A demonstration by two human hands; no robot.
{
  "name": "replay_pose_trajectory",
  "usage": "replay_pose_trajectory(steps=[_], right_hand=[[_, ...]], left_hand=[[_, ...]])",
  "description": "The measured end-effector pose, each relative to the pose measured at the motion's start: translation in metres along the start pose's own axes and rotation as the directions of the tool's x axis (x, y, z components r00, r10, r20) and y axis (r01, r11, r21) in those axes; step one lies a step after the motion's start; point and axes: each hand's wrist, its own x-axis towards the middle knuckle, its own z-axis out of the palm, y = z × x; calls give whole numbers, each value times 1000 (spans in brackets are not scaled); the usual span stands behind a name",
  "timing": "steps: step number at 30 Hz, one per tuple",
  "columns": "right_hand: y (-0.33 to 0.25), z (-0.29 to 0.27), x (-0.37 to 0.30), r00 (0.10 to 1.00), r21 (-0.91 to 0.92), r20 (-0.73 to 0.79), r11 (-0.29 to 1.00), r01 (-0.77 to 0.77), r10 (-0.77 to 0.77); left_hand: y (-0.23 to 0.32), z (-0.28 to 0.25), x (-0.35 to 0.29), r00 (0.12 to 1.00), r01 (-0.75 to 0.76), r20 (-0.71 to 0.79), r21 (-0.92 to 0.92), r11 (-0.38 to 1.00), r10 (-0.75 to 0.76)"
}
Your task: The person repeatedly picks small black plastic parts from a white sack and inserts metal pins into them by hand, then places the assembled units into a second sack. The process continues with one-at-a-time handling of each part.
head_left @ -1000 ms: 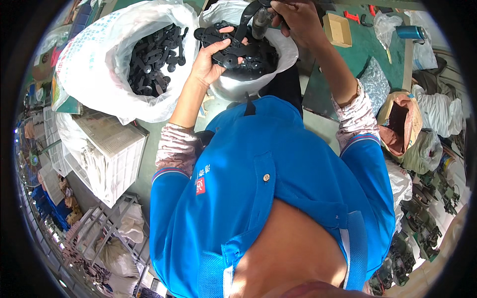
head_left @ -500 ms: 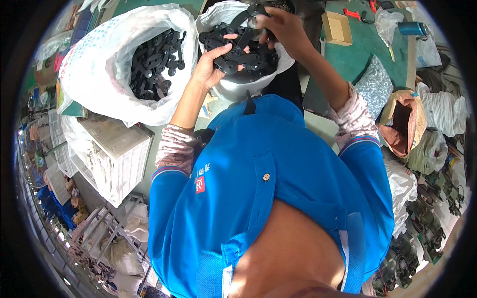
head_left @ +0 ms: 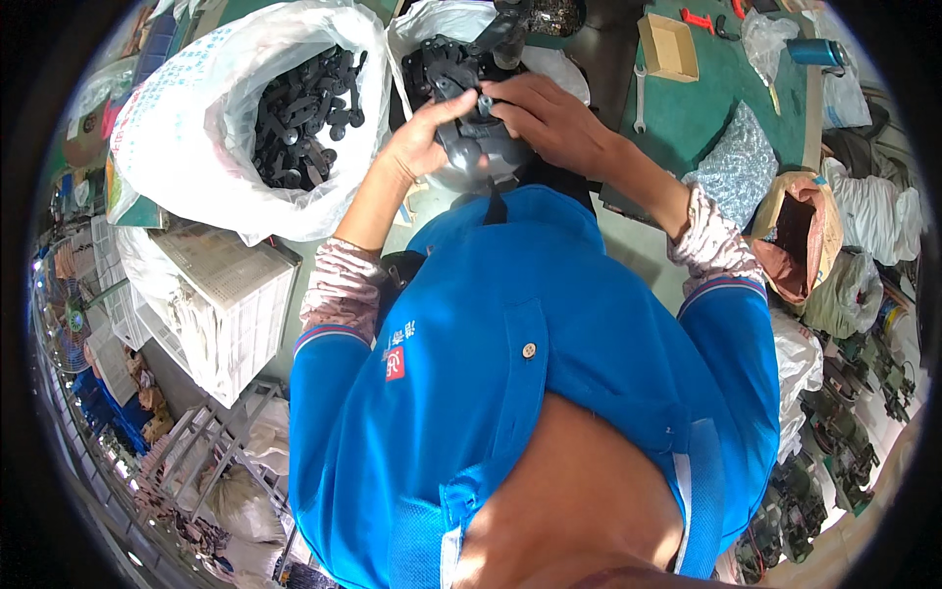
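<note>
- Head view, far left: a white slatted crate [head_left: 231,294] stands on the floor just below a large white plastic sack [head_left: 186,147], whose open mouth shows a heap of small black plastic parts [head_left: 304,113]
- Left of centre: the person's left hand [head_left: 422,142] rises from a patterned sleeve, its grip closed on the near side of a grey plastic housing [head_left: 476,157], the thumb pressed to its top edge
- Centre: the grey plastic housing is held up in front of the chest, above the collar of a blue shirt [head_left: 530,373] and just before a second white bag [head_left: 461,29] that carries more dark parts
- Right of centre: the right hand [head_left: 545,113] lies over the top of the housing, its grip clamped on the piece from above, fingertips touching a black part at the upper edge
- Right: a green counter [head_left: 706,113] carries a small cardboard box [head_left: 669,46], a wrench [head_left: 640,98] and a clear bag of small metal pieces [head_left: 741,167]
- Far right: a brown sack [head_left: 800,236] stands open beside the counter, with pale bundled bags just past it
</note>
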Motion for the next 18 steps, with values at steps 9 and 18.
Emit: replay_pose_trajectory(steps=[9,18], right_hand=[[5,-34,28,839,660,414,517,-544,354],[14,-29,23,756,742,531,221,-633,383]], left_hand=[[1,32,-6,912,82,349,365,928,-217],[-16,53,-19,960,-9,277,145,989,-32]])
